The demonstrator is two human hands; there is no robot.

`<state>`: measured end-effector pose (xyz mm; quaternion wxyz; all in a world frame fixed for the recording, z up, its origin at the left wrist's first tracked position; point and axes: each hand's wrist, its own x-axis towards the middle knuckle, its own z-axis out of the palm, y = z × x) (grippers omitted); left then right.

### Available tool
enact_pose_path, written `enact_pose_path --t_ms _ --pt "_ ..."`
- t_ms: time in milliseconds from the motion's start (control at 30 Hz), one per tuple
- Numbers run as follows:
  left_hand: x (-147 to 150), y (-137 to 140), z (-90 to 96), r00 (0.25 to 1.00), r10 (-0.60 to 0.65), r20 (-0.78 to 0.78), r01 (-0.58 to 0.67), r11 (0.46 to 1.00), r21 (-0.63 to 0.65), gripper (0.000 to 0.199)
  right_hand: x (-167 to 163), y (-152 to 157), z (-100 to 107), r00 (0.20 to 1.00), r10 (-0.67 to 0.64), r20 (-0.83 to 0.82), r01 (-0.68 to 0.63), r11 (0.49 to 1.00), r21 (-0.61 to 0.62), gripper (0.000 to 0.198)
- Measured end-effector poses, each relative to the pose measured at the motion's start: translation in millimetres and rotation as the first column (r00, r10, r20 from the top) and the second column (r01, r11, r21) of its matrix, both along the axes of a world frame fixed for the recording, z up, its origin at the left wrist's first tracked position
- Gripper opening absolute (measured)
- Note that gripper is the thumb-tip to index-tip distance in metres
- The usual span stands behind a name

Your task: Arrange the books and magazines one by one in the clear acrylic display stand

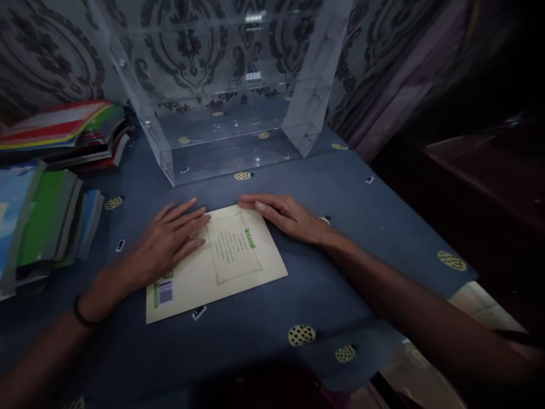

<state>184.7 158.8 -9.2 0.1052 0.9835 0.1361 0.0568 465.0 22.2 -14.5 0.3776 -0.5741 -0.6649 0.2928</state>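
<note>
A thin cream book (238, 267) lies flat on the blue tablecloth, with a green label, lines of print and a barcode on the face that shows. My left hand (170, 238) rests over the book's left side, fingers stretched out and a little apart. At the book's far right corner is my right hand (285, 216), its fingers extended and touching the edge there. Neither hand grips anything that I can see. A dark band (80, 312) circles my left wrist.
Beyond the book stands a clear acrylic shelf rack (230, 145) against the patterned wall. Stacked books (51, 128) lie at the back left, and more books (42, 216) sit nearer me on the left. The table's right edge (409, 199) slants toward me.
</note>
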Motion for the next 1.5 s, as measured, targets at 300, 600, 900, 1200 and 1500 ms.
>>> enact_pose_path --t_ms 300,600,900,1200,1500 --pt "62 -27 2.6 0.984 -0.176 0.034 0.173 0.981 0.088 0.056 3 1 -5 0.986 0.055 -0.157 -0.050 0.998 0.037 0.044" --pt "59 -69 4.1 0.940 -0.339 0.045 0.337 0.940 0.046 0.045 4 0 -3 0.989 0.052 -0.138 -0.053 0.999 0.002 0.045" --pt "58 -83 2.2 0.937 -0.343 0.066 0.341 0.939 0.034 0.039 3 -1 -4 0.996 0.034 -0.081 -0.033 0.999 0.018 0.044" --pt "61 -52 4.4 0.994 -0.109 0.000 0.108 0.987 0.120 0.046 -1 -1 0 0.996 0.009 -0.085 -0.007 1.000 0.021 0.050" --pt "29 -28 3.2 0.988 0.154 -0.021 -0.149 0.977 0.149 0.050 -3 -1 0 0.994 -0.032 0.107 0.032 0.999 0.003 0.050"
